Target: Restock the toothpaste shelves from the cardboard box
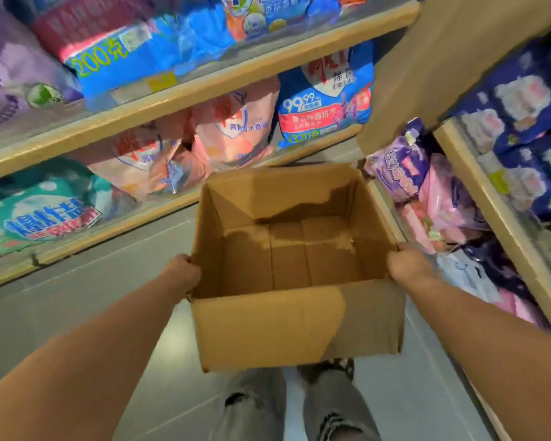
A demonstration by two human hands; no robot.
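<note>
While both bare arms reached forward, the open brown cardboard box (pixel 296 326) was held up above the grey tiled floor (pixel 77 300), in front of the person's legs in grey ripped jeans (pixel 255 405). The left hand (pixel 182 273) gripped the box's left wall near its top edge, fingers curled closed over the rim, and the right hand (pixel 407 264) clamped the right wall in the same way, fingertips hidden inside or behind the cardboard. Inside, the box showed only its bare folded bottom flaps. Light wooden shelves (pixel 185 90) rose behind and to the left, stacked with soft plastic packs: a blue pack marked 200 (pixel 121 58), pink bags (pixel 233 128), a blue and red bag (pixel 326 103) and a teal pack (pixel 42 205) on the lowest level. On the right, another wooden shelf held purple and pink packs (pixel 427 186) and dark blue packs (pixel 528 100). Everything on the shelves was blurred
</note>
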